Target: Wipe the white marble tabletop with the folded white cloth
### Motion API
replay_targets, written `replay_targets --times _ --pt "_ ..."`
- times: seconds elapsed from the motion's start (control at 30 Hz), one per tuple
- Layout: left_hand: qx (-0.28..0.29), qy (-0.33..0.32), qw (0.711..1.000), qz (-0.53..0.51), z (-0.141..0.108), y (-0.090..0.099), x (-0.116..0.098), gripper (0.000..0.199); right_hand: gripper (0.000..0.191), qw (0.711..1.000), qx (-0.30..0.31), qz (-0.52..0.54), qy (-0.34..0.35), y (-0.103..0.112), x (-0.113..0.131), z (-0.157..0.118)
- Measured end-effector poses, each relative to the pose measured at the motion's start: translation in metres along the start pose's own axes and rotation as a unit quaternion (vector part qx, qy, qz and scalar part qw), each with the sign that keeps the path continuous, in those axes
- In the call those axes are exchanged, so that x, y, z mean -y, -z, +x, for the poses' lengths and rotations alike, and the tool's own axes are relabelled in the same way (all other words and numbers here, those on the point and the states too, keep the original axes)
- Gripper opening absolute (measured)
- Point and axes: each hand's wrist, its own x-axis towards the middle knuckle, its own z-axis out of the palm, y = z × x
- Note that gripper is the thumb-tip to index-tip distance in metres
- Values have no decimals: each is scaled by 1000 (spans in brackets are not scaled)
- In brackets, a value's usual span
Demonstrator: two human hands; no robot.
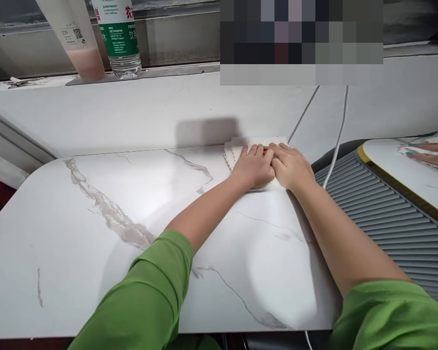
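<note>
Near the back right corner of the white marble-patterned table (76,272), both of my hands press down on a folded cream cloth (233,150) with a wavy edge. My left hand (254,167) lies on top of it with fingers pointing toward the wall. My right hand (291,164) touches the left one, its fingers stretched flat across the cloth and angled leftward. The cloth's middle is hidden under my palms. Green sleeves cover my upper arms.
A water bottle (120,43) and a pinkish tube (80,48) stand on the window ledge. White cables (337,136) run down beside a grey ribbed panel (394,214). At far right, another person's hand (434,153) rests on a cloth on a second white tabletop (416,180).
</note>
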Motion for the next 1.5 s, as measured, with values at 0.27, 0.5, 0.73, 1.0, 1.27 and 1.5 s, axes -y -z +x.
replay_targets --times 0.27,0.5,0.73,1.0,1.27,1.5 --pt "-3 4 1000 14 -6 1 3 48 54 999 41 4 4 -2 -3 0" --pt "-11 -20 999 40 -77 12 -8 51 54 999 2 -35 17 -3 31 -63" --pt "-31 -76 995 56 -201 41 -25 58 55 989 -69 -48 118 -1 85 -175" --pt "-9 -78 997 11 -270 68 -27 58 64 981 -62 -40 178 5 124 -225" --pt "56 13 998 -4 -167 50 27 54 50 993 -51 14 104 -26 105 -101" --pt "27 44 999 -16 -87 35 89 50 50 996 -37 13 79 -44 108 2"
